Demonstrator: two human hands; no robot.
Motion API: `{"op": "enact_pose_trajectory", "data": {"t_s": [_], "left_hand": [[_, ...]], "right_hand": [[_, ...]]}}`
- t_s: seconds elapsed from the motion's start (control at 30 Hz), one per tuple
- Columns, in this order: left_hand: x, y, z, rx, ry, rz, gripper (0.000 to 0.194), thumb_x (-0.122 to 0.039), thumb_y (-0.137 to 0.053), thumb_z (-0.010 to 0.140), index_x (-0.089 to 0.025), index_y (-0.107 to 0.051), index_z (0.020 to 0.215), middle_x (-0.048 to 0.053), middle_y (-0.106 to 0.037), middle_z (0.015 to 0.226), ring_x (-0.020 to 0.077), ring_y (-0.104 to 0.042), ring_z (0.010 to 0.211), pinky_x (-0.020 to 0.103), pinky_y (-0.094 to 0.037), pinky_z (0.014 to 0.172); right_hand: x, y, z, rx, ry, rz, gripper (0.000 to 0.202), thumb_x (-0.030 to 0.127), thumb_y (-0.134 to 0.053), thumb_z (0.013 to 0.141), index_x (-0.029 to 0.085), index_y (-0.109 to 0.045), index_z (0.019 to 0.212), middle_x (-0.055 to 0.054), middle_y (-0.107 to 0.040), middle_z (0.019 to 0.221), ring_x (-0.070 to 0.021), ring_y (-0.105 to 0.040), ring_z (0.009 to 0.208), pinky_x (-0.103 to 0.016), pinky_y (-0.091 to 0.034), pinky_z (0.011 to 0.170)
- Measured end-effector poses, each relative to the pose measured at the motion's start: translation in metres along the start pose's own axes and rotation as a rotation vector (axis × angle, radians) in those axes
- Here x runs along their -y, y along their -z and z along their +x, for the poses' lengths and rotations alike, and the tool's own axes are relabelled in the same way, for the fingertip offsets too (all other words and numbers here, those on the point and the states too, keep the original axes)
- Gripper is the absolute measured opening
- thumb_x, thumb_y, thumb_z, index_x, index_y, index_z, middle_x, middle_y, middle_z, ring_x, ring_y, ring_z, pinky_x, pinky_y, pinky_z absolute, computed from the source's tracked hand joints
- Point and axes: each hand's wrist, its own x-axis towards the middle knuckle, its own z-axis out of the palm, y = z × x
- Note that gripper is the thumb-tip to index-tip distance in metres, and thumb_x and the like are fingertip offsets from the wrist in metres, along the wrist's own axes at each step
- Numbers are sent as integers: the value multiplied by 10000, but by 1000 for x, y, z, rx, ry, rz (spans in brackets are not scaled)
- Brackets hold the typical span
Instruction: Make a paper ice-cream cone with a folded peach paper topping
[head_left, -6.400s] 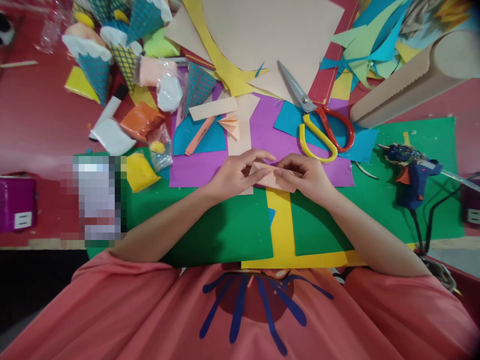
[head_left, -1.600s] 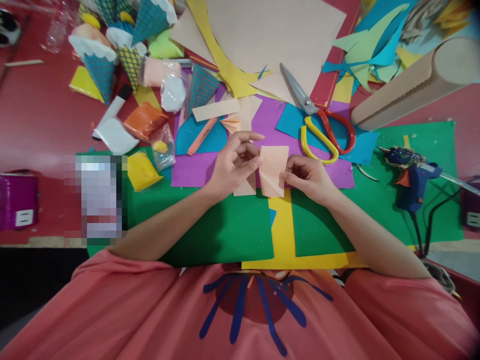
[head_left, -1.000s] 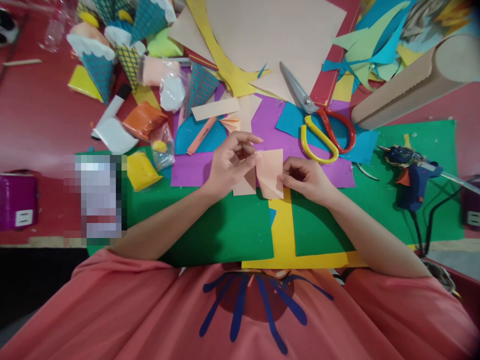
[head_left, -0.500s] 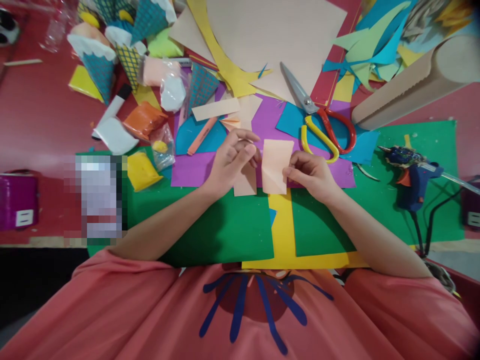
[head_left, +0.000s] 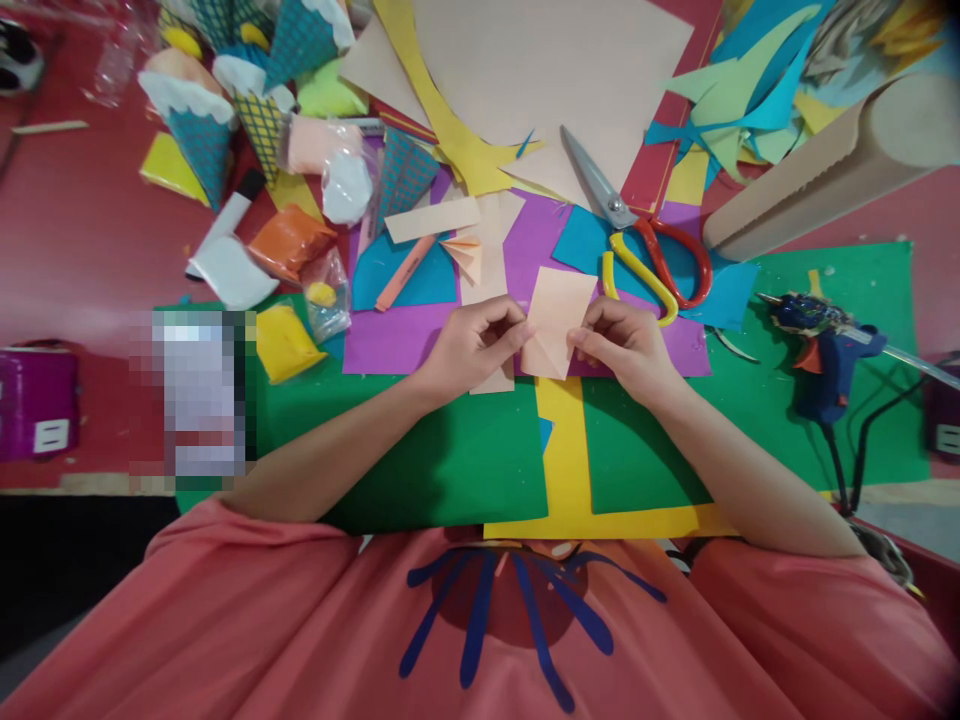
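A small peach paper piece [head_left: 559, 310] with a crease near its lower end is held up between my two hands. My left hand [head_left: 480, 345] pinches its left edge, and my right hand [head_left: 619, 345] pinches the right edge, thumb toward me. Under and beside my left hand lies a longer peach strip [head_left: 491, 378]. A small pleated peach fan [head_left: 465, 257] rests just beyond my left hand, close to an orange marker [head_left: 405, 273] and another peach strip [head_left: 433, 219]. Scissors [head_left: 616, 210] with red and yellow handles lie open beyond my right hand.
A glue gun [head_left: 825, 365] lies at the right near a paper roll [head_left: 795, 190]. Decorated cones [head_left: 196, 140], clay packets [head_left: 289, 243] and a blurred-out device [head_left: 201, 395] are at the left. Green sheets [head_left: 645, 450] cover the near table.
My left hand has moved down and right and taken hold of the peach paper's left edge. The paper has tilted and shifted slightly, still in my right hand.
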Motion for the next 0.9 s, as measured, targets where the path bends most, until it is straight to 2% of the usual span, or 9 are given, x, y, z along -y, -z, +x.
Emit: {"op": "enact_pose_trajectory", "data": {"t_s": [0.27,0.63,0.9], "left_hand": [[3,0,2,7,-11,-4,356,-478,-618,821,-185,-489,665,-49,-494,531,75,-510,471,193,-371,433],[0,1,1,57,-11,87,256,-330,-560,845,-182,-457,665,-51,-494,536,65,-465,493,189,-335,464],[0,0,0,75,18,84,265,-365,-534,856,-185,-452,679,-50,-486,560,65,-460,509,192,-343,476]], "right_hand": [[1,0,0,-36,-15,38,363,460,-744,726,188,-513,662,47,-542,551,-65,-460,466,-221,-324,439],[5,-1,2,-59,17,52,353,445,-734,741,189,-510,648,44,-578,532,-59,-464,443,-218,-338,427],[3,-1,1,-101,21,71,336,436,-745,728,197,-523,649,49,-585,528,-60,-466,429,-213,-347,412]]}}
